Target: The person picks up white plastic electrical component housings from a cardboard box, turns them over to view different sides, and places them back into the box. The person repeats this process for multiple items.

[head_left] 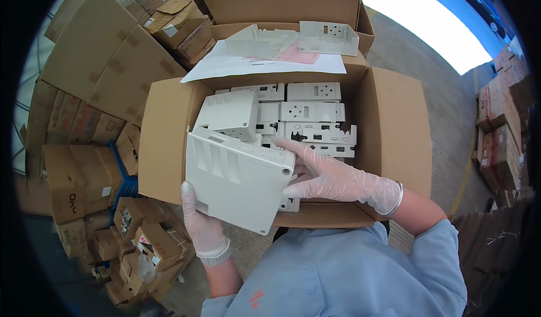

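Tilted over the near left part of an open cardboard carton (401,142) is a white plastic housing (236,176) with slanted ribs and small corner holes. My gloved left hand (203,227) grips its lower left edge, fingers partly hidden beneath. On the opposite side my gloved right hand (338,176) holds the right edge between thumb and fingers. Right behind it sits a similar white housing (230,113) on the contents of the carton. More white plastic housings (313,112), with small slots and holes on their sides, are packed in rows inside.
A white paper sheet (208,66) and a pink sheet (304,55) lie at the carton's far edge, under two white plastic shells (328,37). Stacked cartons (79,176) and a blue frame (123,173) stand left. More cartons (499,153) line the right side.
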{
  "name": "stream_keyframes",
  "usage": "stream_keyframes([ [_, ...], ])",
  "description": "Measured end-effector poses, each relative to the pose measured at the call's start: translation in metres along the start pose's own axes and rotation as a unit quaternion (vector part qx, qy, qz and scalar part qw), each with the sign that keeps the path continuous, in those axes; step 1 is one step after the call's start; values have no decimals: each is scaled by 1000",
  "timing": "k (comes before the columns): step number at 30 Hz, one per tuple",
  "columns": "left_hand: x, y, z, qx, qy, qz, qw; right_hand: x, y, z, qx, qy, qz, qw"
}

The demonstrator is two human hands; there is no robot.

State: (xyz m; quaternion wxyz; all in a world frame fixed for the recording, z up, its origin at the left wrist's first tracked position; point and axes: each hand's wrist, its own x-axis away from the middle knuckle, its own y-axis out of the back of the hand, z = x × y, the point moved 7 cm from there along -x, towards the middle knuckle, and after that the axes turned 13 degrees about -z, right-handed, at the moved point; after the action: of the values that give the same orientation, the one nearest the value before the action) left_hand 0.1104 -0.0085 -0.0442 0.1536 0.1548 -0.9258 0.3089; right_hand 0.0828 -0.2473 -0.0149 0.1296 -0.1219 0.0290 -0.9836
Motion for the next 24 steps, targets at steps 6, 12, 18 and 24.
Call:
stream_keyframes([
  [6,-34,29,-4,-1,48,-18,999,-27,67,-49,737,67,-106,665],
  [12,-67,48,10,-168,-55,-26,984,-65,53,-138,886,58,29,459],
  [18,-50,50,-23,-476,-333,-144,801,-57,60,-135,822,64,48,564],
  [24,16,-6,-14,-484,-472,-36,736,-35,71,-70,727,147,-14,671],
])
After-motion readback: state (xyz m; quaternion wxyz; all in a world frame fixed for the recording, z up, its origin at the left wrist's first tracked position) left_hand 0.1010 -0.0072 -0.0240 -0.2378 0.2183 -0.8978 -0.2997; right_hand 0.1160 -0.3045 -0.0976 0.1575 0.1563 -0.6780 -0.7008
